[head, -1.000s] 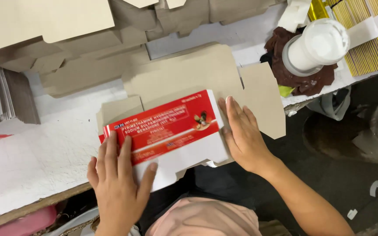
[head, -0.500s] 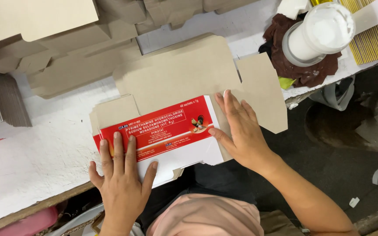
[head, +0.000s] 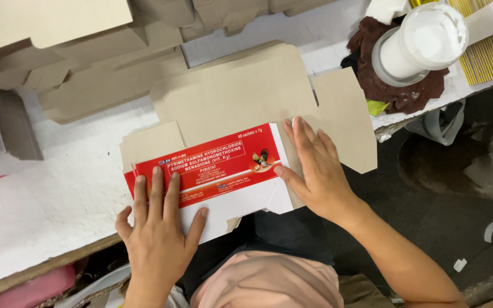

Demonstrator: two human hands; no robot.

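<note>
A flat, unfolded carton blank (head: 246, 97) of grey-brown card lies on the white table (head: 58, 188), its red and white printed panel (head: 218, 162) folded over toward me. My left hand (head: 158, 228) presses flat on the left end of the red panel, fingers spread. My right hand (head: 315, 168) lies flat on the right end, fingers on the card and thumb at the panel's edge. A side flap (head: 343, 120) of the blank sticks out past the table edge to the right.
Stacks of more flat card blanks (head: 69, 63) fill the back left of the table. A white plastic jar (head: 417, 43) stands on a dark brown rag (head: 395, 85) at the back right, next to yellow striped sheets (head: 492, 45). The dark floor (head: 457, 188) lies right.
The carton and both hands sit a little lower and further left in view than a second ago. My right hand has spread flatter over the right end of the red panel.
</note>
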